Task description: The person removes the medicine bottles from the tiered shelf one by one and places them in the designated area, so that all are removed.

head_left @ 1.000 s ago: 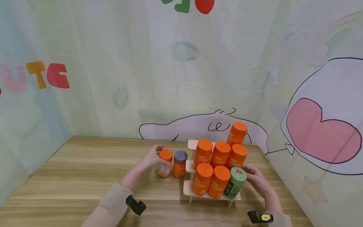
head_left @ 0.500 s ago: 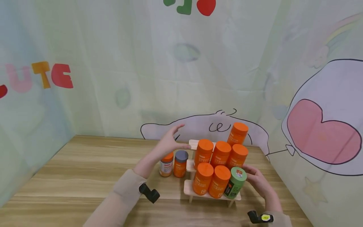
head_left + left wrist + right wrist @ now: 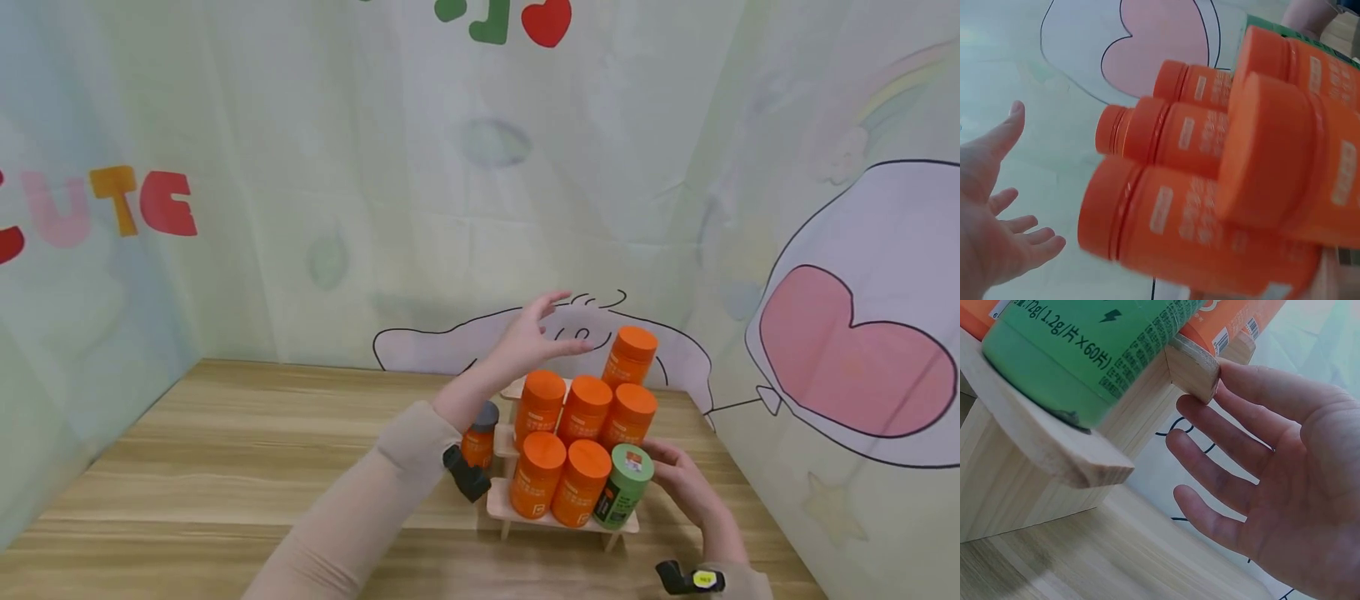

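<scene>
A wooden three-step rack (image 3: 498, 502) holds several orange bottles (image 3: 538, 408) and, at the front right, a green bottle (image 3: 622, 492). One orange bottle (image 3: 630, 357) stands alone at the right of the top step. My left hand (image 3: 525, 343) hovers over the top step, left of that bottle, its fingers spread and holding nothing. In the left wrist view, the left palm (image 3: 988, 219) is apart from the bottle lids. My right hand (image 3: 686, 483) is at the rack's right side. Its thumb and forefinger pinch the end of the middle step (image 3: 1197, 372); the other fingers extend loosely.
A smaller orange bottle with a grey lid (image 3: 480, 440) stands on the wooden table (image 3: 225, 450), left of the rack and partly behind my left arm. A printed curtain (image 3: 337, 208) hangs behind the table and along its sides.
My left hand has moved up and right from the white-labelled jar to over the rack's top step. The left forearm now hides that jar. The right hand has stayed at the rack.
</scene>
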Motion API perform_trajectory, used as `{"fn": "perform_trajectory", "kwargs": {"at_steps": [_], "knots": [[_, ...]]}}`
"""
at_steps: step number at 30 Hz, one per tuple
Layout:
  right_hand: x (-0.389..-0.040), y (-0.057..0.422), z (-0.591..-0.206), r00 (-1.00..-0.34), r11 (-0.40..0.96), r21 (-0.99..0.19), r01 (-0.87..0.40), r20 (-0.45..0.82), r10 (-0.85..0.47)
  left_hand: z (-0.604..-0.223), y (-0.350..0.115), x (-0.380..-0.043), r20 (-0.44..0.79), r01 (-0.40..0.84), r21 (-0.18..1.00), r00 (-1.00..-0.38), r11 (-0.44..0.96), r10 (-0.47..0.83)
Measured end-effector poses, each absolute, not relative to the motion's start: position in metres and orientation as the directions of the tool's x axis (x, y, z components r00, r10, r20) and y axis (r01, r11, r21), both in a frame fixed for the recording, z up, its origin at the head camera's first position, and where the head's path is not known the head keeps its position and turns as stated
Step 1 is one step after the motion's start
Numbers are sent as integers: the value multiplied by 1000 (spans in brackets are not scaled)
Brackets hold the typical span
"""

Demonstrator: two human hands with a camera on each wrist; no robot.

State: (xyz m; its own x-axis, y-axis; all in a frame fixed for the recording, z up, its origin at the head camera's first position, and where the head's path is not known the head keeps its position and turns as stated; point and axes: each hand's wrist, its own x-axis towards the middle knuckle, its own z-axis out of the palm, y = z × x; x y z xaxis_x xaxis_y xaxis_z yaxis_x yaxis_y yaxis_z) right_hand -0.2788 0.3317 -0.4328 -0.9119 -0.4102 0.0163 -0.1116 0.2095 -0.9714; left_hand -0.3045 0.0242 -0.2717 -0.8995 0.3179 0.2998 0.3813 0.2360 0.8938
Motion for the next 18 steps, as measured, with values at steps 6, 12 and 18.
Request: {"fn": "perform_trajectory", "kwargs": {"at_steps": [6,12,18], "knots": [[-279,331,-434,-906,193,-975,-112,20,-424,-257,60,-308,247,369,897,-876,244,415],[-278,330,-435,-907,183,-978,-95,9,-422,-253,84,-318,210,400,852,-852,337,480],[-279,330,-434,-901,164,-978,-126,44,-431,-255,94,-329,190,409,821,-853,398,486]]}}
